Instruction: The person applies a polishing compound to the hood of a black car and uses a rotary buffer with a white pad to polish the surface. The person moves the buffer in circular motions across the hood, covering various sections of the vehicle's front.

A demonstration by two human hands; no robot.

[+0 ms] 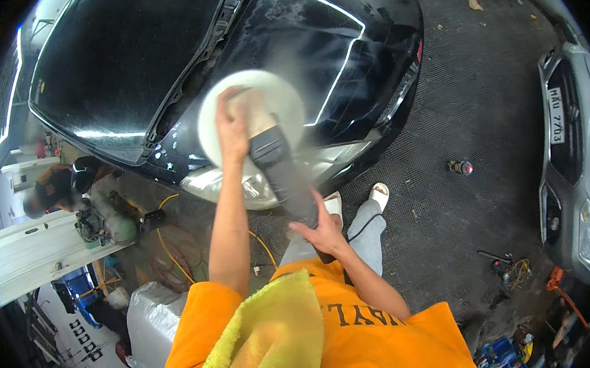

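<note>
I hold a dark, long-bodied car polisher [274,159] with both hands. My left hand [233,123] is wrapped round its light-coloured head, just over the wide white round pad [283,96]. Farther down, my right hand [321,227] grips the rear end of the body, close to my waist. The pad is over the front corner of a black car [327,58], above the headlight [240,186]; whether it presses on the paint cannot be made out. Pale smears show on the glossy hood. Pad and tool are blurred.
A silver car [580,150] stands at the right. On the dark floor are a small can [460,167], a yellow hose [170,254] and loose tools [506,268]. A green compressor [116,220] is at the left, near a crouching person [56,187]. A yellow towel [264,336] hangs over my chest.
</note>
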